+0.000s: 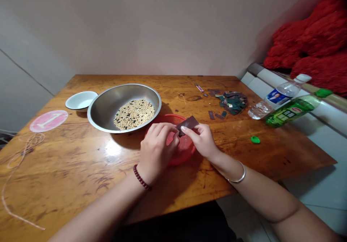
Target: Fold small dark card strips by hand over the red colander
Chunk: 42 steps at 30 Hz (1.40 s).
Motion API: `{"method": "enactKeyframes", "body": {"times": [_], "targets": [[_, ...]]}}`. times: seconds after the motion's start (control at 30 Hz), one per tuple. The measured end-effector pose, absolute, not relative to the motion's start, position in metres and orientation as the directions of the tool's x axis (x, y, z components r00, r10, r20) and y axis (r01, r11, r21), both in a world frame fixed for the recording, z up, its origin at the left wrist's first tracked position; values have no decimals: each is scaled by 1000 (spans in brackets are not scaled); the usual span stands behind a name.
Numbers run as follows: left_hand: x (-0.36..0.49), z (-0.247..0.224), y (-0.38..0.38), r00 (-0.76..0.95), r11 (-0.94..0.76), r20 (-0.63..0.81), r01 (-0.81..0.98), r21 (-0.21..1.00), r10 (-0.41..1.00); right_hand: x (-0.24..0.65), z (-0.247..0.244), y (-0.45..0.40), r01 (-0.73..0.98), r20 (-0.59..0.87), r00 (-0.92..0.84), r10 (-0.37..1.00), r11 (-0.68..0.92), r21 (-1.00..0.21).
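Observation:
Over a red plastic basket (185,154), both hands meet at a small dark brown flat piece (192,122). My right hand (202,137) pinches the piece, its thumb lying on top. My left hand (159,142) has its fingers closed at the piece's left end; whatever is between its fingertips is too small to make out. Left of the basket stands a wide steel bowl (104,106) holding pale beans mixed with dark ones. A pile of dark green and brown pieces (234,102) lies to the right, with several loose pieces beside it.
A small white bowl (81,100), a pink disc (48,121) and loose string (16,169) are at the left. Toward the right lie a pink cutter (199,88), a green cap (255,139), a clear bottle (279,97) and a green bottle (294,110). Red fluffy material (311,35) sits beyond.

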<state>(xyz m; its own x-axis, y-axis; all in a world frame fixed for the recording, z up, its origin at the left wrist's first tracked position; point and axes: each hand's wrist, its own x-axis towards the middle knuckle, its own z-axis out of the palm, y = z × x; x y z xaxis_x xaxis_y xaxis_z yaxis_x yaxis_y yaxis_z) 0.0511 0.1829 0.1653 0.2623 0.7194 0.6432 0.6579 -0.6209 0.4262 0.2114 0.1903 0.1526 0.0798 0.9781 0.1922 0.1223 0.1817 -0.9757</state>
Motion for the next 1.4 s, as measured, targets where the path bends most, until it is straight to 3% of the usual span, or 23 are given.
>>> {"method": "enactKeyframes", "body": {"times": [0.5, 0.93, 1.27, 1.4], "targets": [[47, 162, 186, 359, -646, 641, 707, 288, 678, 211, 152, 191, 99, 203, 45, 978, 197, -975], [46, 164, 187, 375, -630, 612, 728, 270, 696, 212, 150, 191, 108, 202, 36, 979, 197, -974], [48, 169, 190, 241, -554, 519, 563, 614, 820, 210, 155, 190, 85, 186, 30, 982, 183, -979], [48, 170, 193, 227, -540, 503, 518, 663, 834, 211, 155, 190, 85, 188, 19, 982, 185, -979]]}}
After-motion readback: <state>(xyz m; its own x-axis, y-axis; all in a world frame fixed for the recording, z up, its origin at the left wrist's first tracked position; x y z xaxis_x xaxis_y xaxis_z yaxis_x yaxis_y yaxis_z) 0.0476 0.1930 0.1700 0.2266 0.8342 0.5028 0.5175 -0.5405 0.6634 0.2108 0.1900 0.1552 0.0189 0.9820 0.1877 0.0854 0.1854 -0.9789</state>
